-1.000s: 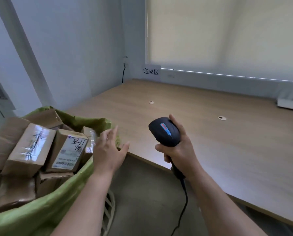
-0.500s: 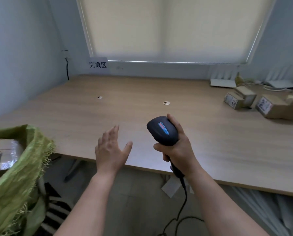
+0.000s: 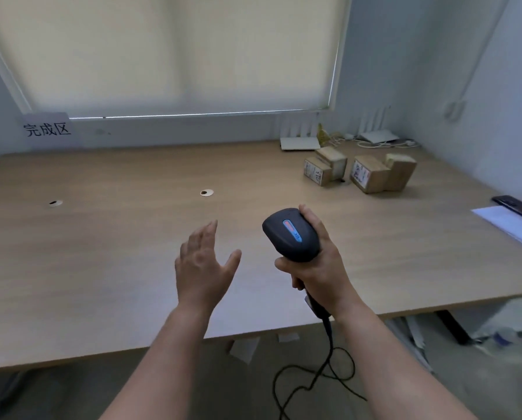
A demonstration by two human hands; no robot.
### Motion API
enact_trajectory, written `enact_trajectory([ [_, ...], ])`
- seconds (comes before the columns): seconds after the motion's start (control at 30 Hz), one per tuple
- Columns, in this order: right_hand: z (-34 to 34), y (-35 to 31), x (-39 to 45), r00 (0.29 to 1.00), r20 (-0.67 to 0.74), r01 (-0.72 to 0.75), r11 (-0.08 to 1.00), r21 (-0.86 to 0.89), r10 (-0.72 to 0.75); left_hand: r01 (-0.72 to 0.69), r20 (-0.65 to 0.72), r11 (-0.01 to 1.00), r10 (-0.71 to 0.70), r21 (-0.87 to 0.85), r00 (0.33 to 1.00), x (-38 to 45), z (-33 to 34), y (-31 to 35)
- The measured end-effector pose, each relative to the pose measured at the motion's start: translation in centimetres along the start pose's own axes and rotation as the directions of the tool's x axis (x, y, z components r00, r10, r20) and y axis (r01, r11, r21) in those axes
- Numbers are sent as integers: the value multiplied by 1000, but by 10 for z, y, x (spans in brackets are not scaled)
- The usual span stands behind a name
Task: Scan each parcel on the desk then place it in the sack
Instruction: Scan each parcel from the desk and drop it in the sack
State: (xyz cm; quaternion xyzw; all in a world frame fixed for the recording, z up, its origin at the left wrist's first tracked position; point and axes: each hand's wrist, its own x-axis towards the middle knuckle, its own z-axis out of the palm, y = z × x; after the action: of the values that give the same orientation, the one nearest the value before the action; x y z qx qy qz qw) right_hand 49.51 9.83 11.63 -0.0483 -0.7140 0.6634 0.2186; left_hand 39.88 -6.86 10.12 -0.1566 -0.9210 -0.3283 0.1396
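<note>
Head view, one frame. Wooden desk (image 3: 132,268): wide top, near edge running across the lower frame, left end cut off. Left hand (image 3: 203,265): raised above the desk, fingers straight and loosely spread, holding nothing. Right hand (image 3: 317,268): curled round the handle of a black barcode scanner (image 3: 291,234), head upward with a blue and red strip on top; handle mostly hidden by the fingers; black cable (image 3: 323,368) trailing down to the floor and cut off at the bottom edge. Cardboard parcels (image 3: 359,172): a small cluster at the far right of the desk, well apart from both hands; white labels show, print too small to read; exact count uncertain where boxes overlap. White routers (image 3: 300,142) with cords: behind the parcels, blurred. Dark phone (image 3: 517,207) on white paper (image 3: 508,225): right edge, partly cut off. Paper sign (image 3: 47,128): far left wall. Sack: out of view.
</note>
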Motion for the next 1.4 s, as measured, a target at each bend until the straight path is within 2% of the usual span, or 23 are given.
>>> enact_trajectory([
  [0.27, -80, 1, 52, 990, -141, 12, 991, -137, -32, -133, 27, 989, 135, -69, 991, 68, 70, 71],
  [0.67, -183, 16, 120, 968, -241, 32, 987, -154, -69, -265, 62, 961, 270, -82, 961, 135, 160, 158],
  [0.93, -270, 44, 187, 984, -171, 21, 992, -122, -42, -234, 77, 972, 231, 34, 970, 170, 226, 210],
  [1.2, -372, 48, 275, 995, -85, 46, 996, -83, -53, -184, 77, 974, 175, 135, 982, 218, 298, 291],
  [1.4, -408, 48, 323, 995, -64, 79, 995, -56, -82, -146, 105, 967, 127, 206, 986, 242, 321, 309],
])
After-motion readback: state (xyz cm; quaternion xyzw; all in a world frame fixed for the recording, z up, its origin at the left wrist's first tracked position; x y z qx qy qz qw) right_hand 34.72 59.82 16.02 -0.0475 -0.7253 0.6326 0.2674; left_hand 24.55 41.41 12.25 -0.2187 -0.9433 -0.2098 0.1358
